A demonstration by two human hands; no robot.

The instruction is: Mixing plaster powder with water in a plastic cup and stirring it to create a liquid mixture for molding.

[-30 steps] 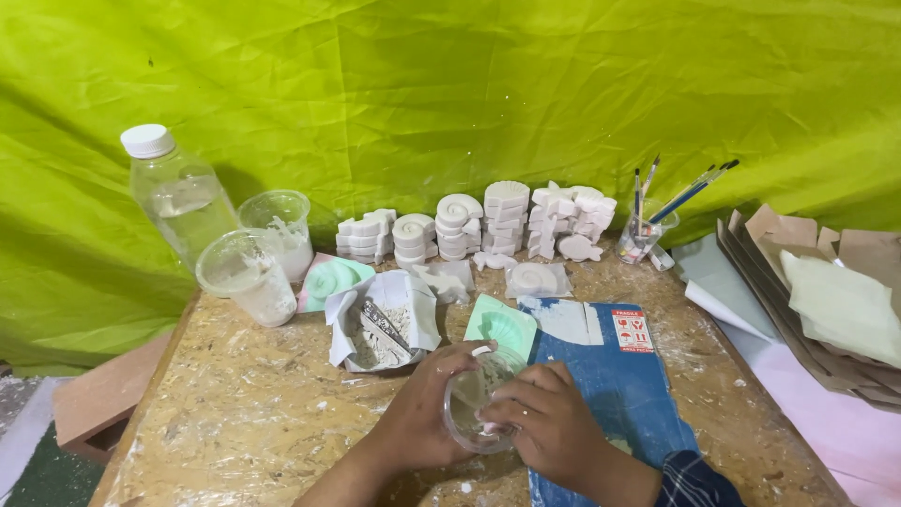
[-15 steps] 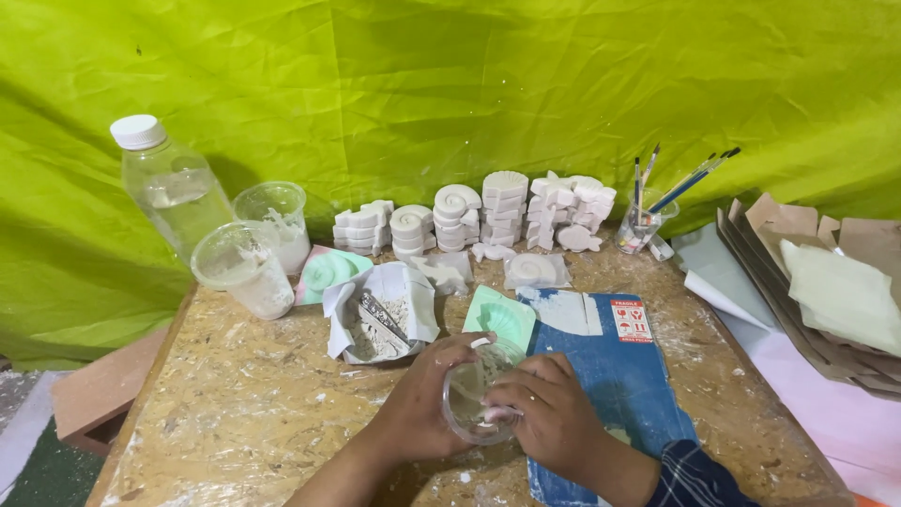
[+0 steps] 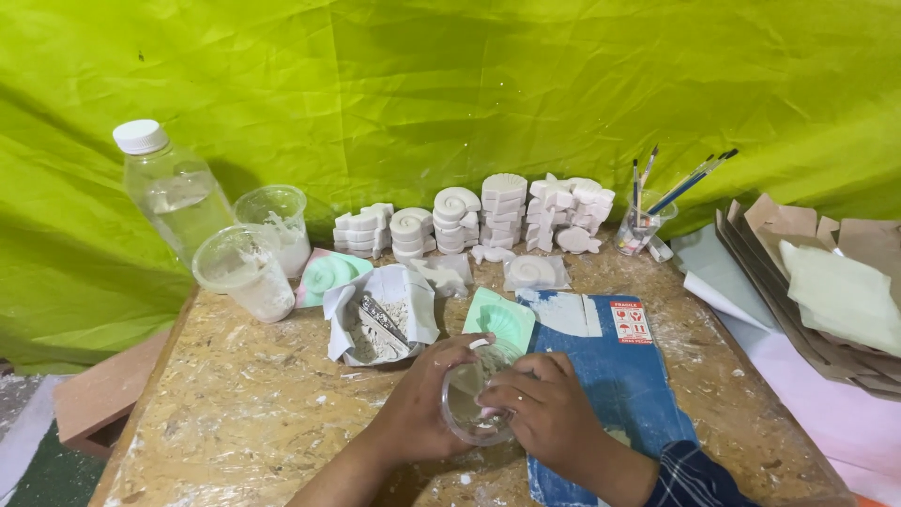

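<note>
Gripping a clear plastic cup (image 3: 477,402) at 6 o'clock on the table (image 3: 235,413), with both hands curled closed around it. Left hand (image 3: 424,406) wrapping the cup's 9 o'clock side, thumb hooking over the rim at 12 o'clock. Right hand (image 3: 554,413) covering the 3 o'clock side, fingers (image 3: 507,390) pressing on the wall. Cup tilting, mouth facing the camera, resting partly over the blue sheet (image 3: 619,376). Lying just beyond the cup at 12 o'clock: a pale green shell mould (image 3: 499,319). Sitting at 11 o'clock, near: an opened white bag of powder (image 3: 380,314). Standing at 10 o'clock, well apart: two plastic cups (image 3: 246,270) and a capped bottle (image 3: 174,192). Lining the far edge at 12 o'clock: stacked white plaster casts (image 3: 479,216). Standing at 1 o'clock: a brush jar (image 3: 640,230). Showing bare board at 8 to 9 o'clock, up to the table's left edge. Crowding the 3 o'clock edge: brown paper sheets (image 3: 807,272).
</note>
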